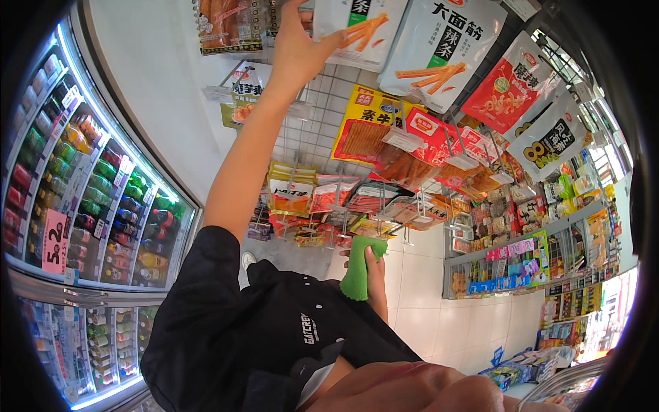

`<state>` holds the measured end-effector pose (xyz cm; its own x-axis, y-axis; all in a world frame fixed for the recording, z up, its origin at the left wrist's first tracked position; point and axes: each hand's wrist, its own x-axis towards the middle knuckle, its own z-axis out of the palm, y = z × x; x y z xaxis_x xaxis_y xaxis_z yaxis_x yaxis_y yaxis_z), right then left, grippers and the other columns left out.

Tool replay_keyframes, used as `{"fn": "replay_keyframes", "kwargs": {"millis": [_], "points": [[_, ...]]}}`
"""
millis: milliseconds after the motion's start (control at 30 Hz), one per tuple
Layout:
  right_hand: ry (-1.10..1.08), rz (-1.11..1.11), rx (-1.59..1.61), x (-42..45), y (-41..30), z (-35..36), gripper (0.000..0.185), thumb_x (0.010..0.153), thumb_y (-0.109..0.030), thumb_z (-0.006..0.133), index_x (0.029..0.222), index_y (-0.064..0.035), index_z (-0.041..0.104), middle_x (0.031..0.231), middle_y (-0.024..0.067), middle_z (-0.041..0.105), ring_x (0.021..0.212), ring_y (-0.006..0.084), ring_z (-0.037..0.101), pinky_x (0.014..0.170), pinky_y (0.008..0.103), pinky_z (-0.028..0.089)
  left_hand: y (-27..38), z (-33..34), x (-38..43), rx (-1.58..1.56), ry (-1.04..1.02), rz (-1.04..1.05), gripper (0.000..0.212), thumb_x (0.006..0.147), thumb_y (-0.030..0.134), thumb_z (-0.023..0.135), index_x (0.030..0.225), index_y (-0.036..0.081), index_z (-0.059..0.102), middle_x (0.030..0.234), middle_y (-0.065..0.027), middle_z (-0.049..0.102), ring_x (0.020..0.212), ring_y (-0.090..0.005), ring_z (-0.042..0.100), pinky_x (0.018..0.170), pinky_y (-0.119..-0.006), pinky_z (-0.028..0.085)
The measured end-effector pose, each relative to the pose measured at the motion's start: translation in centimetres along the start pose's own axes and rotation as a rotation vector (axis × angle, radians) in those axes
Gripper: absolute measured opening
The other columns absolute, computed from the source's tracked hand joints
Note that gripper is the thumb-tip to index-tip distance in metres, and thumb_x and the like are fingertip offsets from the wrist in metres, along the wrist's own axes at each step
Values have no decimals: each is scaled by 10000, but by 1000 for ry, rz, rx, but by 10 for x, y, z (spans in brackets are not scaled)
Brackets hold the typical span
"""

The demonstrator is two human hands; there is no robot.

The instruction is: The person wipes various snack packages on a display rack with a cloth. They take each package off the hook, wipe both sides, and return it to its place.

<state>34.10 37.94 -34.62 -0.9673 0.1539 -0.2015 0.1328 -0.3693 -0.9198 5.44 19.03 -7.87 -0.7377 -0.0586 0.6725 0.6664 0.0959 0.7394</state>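
My left hand (304, 49) reaches up to the top row of a wire grid display. Its thumb lies on the lower left edge of a white snack packet (370, 36), and its other fingers are partly cut off by the frame's top edge, so its hold is unclear. A brown snack packet (230, 28) hangs to its left. Low before my body, my right hand (376, 273) is shut on a folded green cloth (360, 270). Under my left forearm, a white and green packet (242, 98) hangs on a hook. A yellow packet (360, 129) hangs right of the forearm.
A lit drinks refrigerator (103, 206) with glass doors stands at the left. Red packets (509, 87) and more snacks hang at the right on metal hooks. Shelves of goods (494, 257) stand farther right, above a tiled floor (427, 314). Price tag holders (401, 139) stick out from the hooks.
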Motion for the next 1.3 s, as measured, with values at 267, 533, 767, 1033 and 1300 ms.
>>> {"fn": "replay_keyframes", "kwargs": {"millis": [267,533,767,1033,1300], "points": [[-48,-46,20,2,-3,13,435,997,-347,513,1225,22,552,976,177,695,757,187,640,649,300,518,-23,-4,-4,-183,-58,50,464,809,161,772,1180,-2,546,988,-71,654,936,-128,606,816,-288,503],[-29,-42,40,-3,4,10,411,1014,-300,487,1233,45,539,1129,159,657,941,253,678,707,333,538,0,-12,-20,-413,-100,-77,349,882,149,673,1184,9,566,1079,-71,652,1005,-121,595,869,-279,472],[2,-18,15,-2,1,14,402,1017,-294,482,1231,41,540,1102,169,667,886,237,676,689,322,534,17,-23,-44,-637,-94,-166,363,884,98,632,1229,11,560,1115,-63,640,1021,-131,588,905,-299,462],[-36,-4,-9,2,6,11,388,1012,-312,496,1215,13,558,984,180,696,723,182,629,629,293,516,28,-26,-50,-705,-102,5,398,882,76,645,1260,10,540,1161,-60,618,1056,-123,563,930,-284,439],[-31,-31,-5,5,11,12,410,1006,-335,501,1222,9,556,986,180,691,726,194,640,622,301,521,15,-40,-94,-721,-226,-312,502,905,64,626,1369,-11,451,1241,-128,594,1067,-176,620,895,-322,517]]}}
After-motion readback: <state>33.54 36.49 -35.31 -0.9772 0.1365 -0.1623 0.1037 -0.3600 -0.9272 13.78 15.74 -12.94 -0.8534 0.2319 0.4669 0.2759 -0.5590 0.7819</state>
